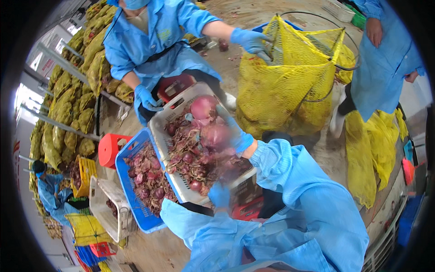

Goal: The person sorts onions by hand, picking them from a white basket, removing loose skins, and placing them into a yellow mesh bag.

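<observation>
Two large red onions (204, 108) are raised above a white crate (195, 198) of smaller red onions and dry skins. My right hand (236, 134), in a blue glove, curls against their right side and grips them; some of its fingers are hidden behind the onions. My left hand (219, 196), also gloved in blue, is low over the near edge of the same crate. Motion blurs it, and its fingers do not show clearly. Touching the crate's left side is a blue crate (149, 225) with more onions and loose skins.
Opposite me, a co-worker's gloved hand (148, 99) is by the white crate, another (254, 43) at a yellow mesh bag (285, 95) on a hoop. Another person (385, 68) stands right. A red stool (108, 150) and stacked onion sacks (68, 99) are left.
</observation>
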`<state>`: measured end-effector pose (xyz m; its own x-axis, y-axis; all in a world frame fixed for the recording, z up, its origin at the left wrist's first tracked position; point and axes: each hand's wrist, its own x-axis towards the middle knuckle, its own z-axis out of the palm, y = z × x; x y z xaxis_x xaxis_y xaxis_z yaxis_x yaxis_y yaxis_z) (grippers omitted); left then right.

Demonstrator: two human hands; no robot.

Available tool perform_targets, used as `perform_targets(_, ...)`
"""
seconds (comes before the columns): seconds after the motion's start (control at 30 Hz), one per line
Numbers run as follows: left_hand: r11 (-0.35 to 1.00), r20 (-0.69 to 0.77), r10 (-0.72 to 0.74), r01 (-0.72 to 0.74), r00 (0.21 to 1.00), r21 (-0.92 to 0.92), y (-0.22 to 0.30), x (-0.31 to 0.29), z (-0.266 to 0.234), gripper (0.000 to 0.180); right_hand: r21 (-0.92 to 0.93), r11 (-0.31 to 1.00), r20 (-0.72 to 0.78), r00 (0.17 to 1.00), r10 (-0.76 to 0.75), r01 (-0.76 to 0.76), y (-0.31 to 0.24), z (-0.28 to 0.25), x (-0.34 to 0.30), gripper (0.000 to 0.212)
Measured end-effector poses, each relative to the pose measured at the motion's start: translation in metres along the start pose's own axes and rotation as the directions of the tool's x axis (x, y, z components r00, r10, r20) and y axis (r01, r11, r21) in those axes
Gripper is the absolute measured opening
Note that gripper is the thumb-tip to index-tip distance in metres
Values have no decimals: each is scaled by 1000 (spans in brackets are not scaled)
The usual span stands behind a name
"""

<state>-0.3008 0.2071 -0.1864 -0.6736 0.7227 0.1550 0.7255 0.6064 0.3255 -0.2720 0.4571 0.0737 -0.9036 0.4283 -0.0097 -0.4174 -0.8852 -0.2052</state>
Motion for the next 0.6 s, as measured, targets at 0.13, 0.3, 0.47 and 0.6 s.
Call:
perform_targets(0.13,1000,-5,2,-2,1000,0,11,3,13,28,78,990,282,949,-137,120,-62,-48,26,62)
perform_targets(0.3,997,56,-55,51,997,58,14,6,8,29,99,891,23,895,-446,442,-137,-45,42,69)
perform_targets(0.47,997,75,-46,41,996,68,16,9,10,30,146,795,18,802,-597,589,-190,-62,42,70)
perform_targets(0.6,996,70,-55,50,996,69,10,7,13,32,245,785,-26,814,-581,569,-219,-70,41,73)
